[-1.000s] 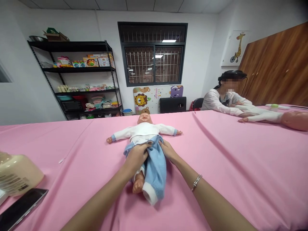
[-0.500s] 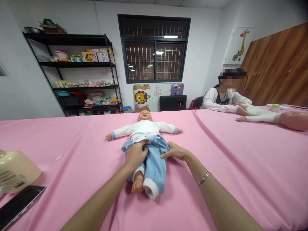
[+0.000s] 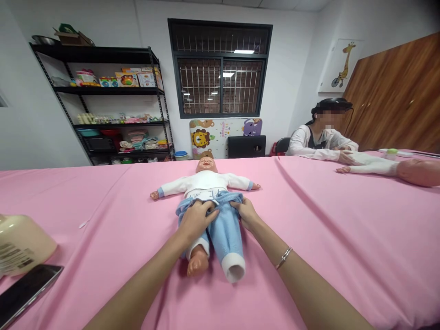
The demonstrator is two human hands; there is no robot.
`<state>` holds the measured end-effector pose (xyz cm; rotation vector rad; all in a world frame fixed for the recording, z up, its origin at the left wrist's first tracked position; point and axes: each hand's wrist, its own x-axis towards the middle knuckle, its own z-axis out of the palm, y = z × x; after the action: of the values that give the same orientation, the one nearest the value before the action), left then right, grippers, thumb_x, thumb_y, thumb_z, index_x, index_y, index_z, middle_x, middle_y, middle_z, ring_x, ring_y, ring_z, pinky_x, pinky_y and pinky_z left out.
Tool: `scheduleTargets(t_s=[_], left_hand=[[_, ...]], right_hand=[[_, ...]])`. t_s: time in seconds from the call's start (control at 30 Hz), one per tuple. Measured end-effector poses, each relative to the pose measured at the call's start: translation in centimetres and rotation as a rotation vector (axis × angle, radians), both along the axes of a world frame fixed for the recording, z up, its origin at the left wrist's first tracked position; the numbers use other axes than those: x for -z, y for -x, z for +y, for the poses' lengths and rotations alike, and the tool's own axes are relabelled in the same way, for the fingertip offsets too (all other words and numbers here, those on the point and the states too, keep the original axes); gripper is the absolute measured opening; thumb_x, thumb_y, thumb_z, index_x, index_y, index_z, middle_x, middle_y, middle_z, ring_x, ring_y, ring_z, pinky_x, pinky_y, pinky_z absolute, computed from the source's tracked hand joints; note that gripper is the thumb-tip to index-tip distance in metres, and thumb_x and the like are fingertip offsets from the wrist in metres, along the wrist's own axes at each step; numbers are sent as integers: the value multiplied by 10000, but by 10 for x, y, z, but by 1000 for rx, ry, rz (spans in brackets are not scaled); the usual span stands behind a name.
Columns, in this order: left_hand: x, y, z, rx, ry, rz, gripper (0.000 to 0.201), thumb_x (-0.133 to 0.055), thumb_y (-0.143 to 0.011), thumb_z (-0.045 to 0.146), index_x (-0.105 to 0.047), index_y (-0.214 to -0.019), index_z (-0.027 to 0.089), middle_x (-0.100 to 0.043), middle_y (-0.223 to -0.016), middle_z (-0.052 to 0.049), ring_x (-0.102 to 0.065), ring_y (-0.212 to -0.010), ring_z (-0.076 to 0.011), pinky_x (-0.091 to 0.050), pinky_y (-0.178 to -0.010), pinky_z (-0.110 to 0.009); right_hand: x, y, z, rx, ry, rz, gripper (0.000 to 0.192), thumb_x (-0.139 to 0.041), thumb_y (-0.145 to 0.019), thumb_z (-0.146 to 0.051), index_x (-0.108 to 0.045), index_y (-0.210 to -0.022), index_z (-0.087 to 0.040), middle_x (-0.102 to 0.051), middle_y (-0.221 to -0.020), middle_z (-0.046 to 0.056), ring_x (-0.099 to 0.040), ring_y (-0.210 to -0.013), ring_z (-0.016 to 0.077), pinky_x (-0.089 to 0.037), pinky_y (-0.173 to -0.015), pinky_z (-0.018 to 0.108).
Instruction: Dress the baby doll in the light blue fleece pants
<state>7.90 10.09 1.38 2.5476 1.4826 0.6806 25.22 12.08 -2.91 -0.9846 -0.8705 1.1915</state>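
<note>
A baby doll in a white top lies on its back, arms spread, head away from me. Light blue fleece trousers with white cuffs cover its legs, bunched around the hips. One bare foot sticks out of the cuff on the left; the right-hand cuff gapes with no foot showing. My left hand grips the trousers' waist at the front, its fingertips partly hidden in the cloth. At the right side of the waist, my right hand pinches the fabric, thumb on the outside.
Pink cloth covers the table. A cream bottle and a dark phone lie at the left. Across the table at the right sits a person with hands on another doll. A black shelf stands behind.
My right hand has moved slightly up along the trousers' side towards the waist. The right trouser leg has straightened and swung right, and the cuff opening faces me more.
</note>
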Motion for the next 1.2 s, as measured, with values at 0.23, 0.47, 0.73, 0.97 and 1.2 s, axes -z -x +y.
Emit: scheduleTargets(t_s=[0.23,0.47,0.73,0.97,1.2], left_hand=[[-5,-2,5,-55,99,-38,295,-329,-888,314,-558,-1025,190,-659,-912,-89,-619,-836,-209,-423,-718,-290],[-6,-4,3,-164,106,0,344,-306,-893,338,-516,-1114,179,-673,-899,-120,-637,-840,-258,-435,-700,-328],[-2,4,11,-64,57,-132,290,-332,-884,313,-542,-1025,171,-663,-900,-92,-617,-892,-217,-436,-788,-307],[3,6,13,-32,18,-178,263,-346,-886,361,-530,-929,179,-622,-800,-46,-586,-784,-192,-425,-695,-288],[-1,21,21,34,-195,-68,291,-388,-883,418,-569,-939,198,-643,-951,-47,-563,-933,-216,-396,-833,-332]], right_hand=[[-11,-13,-14,-454,-19,-127,456,-743,-601,-285,-595,-1014,-156,-646,-1034,65,-591,-968,212,-451,-876,341],[-15,-33,-16,-636,-58,-593,577,-803,-477,-217,-582,-1006,-147,-643,-948,31,-580,-903,225,-483,-775,334],[-1,-14,-5,-343,-246,-466,265,-652,-531,-152,-596,-790,-136,-621,-739,-11,-562,-696,176,-470,-643,294],[6,-3,2,-111,-290,-444,266,-564,-584,-161,-620,-842,-134,-666,-850,33,-589,-814,224,-470,-737,345],[5,-14,3,-64,-129,-379,273,-497,-636,-210,-654,-851,-149,-682,-888,46,-594,-849,227,-459,-802,385]])
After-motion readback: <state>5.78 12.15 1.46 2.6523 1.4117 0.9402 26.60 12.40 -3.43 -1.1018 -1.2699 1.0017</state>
